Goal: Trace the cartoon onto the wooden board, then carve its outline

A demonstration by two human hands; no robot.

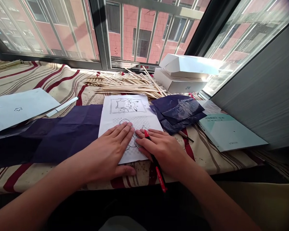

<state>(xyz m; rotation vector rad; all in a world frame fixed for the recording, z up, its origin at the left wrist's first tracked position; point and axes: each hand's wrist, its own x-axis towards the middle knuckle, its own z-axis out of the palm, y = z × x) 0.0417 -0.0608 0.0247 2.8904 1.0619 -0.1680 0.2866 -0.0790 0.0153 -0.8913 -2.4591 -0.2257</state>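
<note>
A white sheet of paper (107, 123) with black line drawings lies at the front of the cloth-covered surface. My left hand (115, 141) rests flat on its lower half, fingers stretched out and thumb over the near edge. A red and black pen (161, 176) is held in my right hand (160, 144), whose fingers also press on the sheet. The pen slants, its lower end toward me. Both hands partly hide the lower drawing. Dark purple carbon-like paper (69, 134) lies along the sheet's left side, and a crumpled dark piece (183, 110) is on its right.
Thin wooden sticks (132, 85) are piled behind the sheet, beside a white ZTE box (183, 85). A pale green book (231, 133) lies at right, near a slim dark tool (186, 136). Another white sheet (26, 104) and a white strip (62, 106) are at left. Barred windows stand behind.
</note>
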